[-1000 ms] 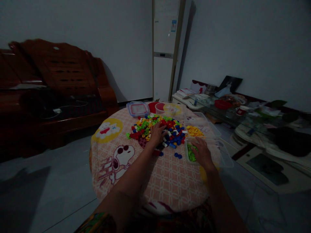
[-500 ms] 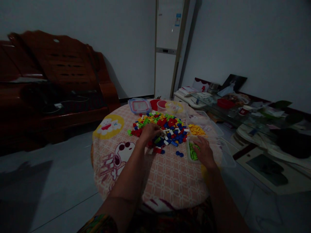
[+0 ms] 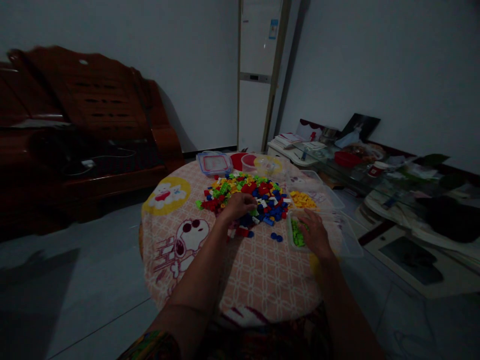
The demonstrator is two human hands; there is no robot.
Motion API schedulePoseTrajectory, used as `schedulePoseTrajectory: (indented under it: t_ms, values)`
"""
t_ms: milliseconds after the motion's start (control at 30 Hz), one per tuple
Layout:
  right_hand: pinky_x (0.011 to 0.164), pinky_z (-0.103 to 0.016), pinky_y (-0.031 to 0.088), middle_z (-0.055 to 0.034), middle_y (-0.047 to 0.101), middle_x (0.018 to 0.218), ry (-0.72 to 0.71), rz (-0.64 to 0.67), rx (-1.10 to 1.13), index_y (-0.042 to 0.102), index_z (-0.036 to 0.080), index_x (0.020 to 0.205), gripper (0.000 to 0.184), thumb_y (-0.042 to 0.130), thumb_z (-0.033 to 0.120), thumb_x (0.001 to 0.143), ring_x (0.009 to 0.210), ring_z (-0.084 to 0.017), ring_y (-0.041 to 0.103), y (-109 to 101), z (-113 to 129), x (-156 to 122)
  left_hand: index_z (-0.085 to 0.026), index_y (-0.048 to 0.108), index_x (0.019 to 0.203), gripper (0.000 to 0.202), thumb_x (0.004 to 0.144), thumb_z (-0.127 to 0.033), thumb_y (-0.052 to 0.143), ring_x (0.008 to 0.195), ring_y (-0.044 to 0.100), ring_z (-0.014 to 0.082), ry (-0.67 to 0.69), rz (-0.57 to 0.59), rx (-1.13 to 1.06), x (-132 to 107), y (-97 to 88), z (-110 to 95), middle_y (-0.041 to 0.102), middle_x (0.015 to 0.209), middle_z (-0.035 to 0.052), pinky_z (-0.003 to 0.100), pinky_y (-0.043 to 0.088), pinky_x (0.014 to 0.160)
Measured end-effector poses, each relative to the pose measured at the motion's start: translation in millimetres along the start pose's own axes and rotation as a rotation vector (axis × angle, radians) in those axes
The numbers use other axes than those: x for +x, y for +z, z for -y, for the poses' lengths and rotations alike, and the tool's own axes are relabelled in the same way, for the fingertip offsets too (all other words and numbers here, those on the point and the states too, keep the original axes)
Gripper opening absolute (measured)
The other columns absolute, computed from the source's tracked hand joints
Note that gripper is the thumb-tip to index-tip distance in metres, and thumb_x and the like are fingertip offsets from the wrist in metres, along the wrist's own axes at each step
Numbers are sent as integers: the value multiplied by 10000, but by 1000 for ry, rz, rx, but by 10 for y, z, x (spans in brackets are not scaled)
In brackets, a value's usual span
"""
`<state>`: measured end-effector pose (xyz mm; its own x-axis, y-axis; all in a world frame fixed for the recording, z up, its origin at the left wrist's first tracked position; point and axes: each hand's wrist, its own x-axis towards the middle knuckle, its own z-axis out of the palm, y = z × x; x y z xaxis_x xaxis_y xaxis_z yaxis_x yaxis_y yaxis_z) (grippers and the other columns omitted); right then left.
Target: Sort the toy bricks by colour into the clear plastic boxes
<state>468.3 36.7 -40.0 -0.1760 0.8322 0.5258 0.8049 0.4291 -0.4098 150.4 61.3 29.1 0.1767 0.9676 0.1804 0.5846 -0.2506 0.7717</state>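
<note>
left hand curled into the brick pile mid-table, can't tell if it's pinching one. right hand rests spread on the green-brick tub, parked just beside the pile, handy.

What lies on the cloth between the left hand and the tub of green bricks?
In the head view, a few loose blue bricks lie between left hand and tub.

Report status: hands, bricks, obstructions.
Left hand on mixed brick pile, grip unclear. Right hand open over green-brick tub. Loose blue bricks between hands.
</note>
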Motion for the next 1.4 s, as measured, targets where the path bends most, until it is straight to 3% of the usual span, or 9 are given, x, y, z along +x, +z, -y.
schedulePoseTrajectory:
  t_ms: [167, 267, 367, 500, 667, 833, 1033, 1267, 1400]
  values:
    - [1115, -536, 425, -127, 674, 1301, -3, -83, 134, 745, 212, 1132, 424, 394, 395, 980, 1252, -283, 581, -34, -60, 34, -114, 747, 927, 270, 733, -298, 711, 600, 606, 131, 19, 36, -473, 75, 632, -187, 688, 694, 19, 234, 481, 598]
    - [1115, -517, 433, -130, 684, 1294, 9, -101, 207, 741, 204, 1145, 439, 408, 437, 978, 1245, -272, 598, -45, -71, 38, -119, 745, 937, 260, 712, -248, 726, 636, 617, 129, 59, 58, -511, 74, 990, -307, 693, 730, 20, 225, 489, 617]
    - [1107, -508, 442, -137, 692, 1282, 28, -99, 221, 747, 199, 1128, 441, 422, 449, 966, 1231, -271, 610, -50, -39, 41, -135, 746, 1056, 339, 727, -213, 725, 713, 641, 139, 111, 76, -430, 47, 1162, -388, 725, 844, 37, 239, 517, 687]
    - [1059, -495, 480, -157, 712, 1229, 56, -213, 188, 743, 171, 1120, 425, 432, 405, 948, 1167, -272, 645, -124, -2, 33, -178, 713, 1218, 449, 770, -199, 717, 842, 661, 163, 240, 98, -226, 6, 1150, -405, 726, 1036, 69, 283, 534, 815]
    - [1050, -531, 456, -188, 731, 1139, 125, -447, -58, 742, 137, 1053, 379, 466, 346, 899, 1090, -306, 655, -307, -203, -14, -175, 780, 1001, 193, 856, -258, 682, 1089, 639, 225, 433, 195, -31, -68, 1103, -379, 628, 1273, 131, 346, 504, 980]
    - [935, -466, 512, -173, 750, 1035, 203, -324, -149, 750, 152, 969, 360, 459, 335, 862, 974, -294, 673, -301, -405, -94, -151, 746, 865, 187, 907, -296, 634, 1120, 633, 228, 453, 204, 32, -97, 1129, -381, 597, 1308, 149, 347, 502, 992]
    - [1012, -483, 446, -197, 719, 1121, 210, -234, -292, 740, 125, 1049, 376, 444, 296, 893, 1045, -310, 647, -197, -251, -126, -155, 710, 792, 193, 907, -285, 626, 1129, 638, 225, 480, 173, 104, -51, 1013, -304, 640, 1239, 135, 330, 505, 980]
    - [1028, -483, 433, -203, 704, 1171, 123, -179, -336, 726, 112, 1086, 383, 421, 263, 911, 1103, -310, 622, -152, -207, -53, -163, 720, 820, 166, 893, -277, 623, 1168, 630, 236, 479, 112, 39, 56, 962, -145, 683, 1151, 127, 344, 506, 994]
    - [1033, -473, 438, -169, 710, 1181, 53, -220, -299, 723, 152, 1076, 357, 420, 238, 909, 1093, -285, 626, -164, -199, 20, -164, 752, 898, 171, 892, -256, 609, 1170, 635, 239, 467, 99, -42, 89, 994, -72, 685, 1209, 140, 371, 494, 1014]
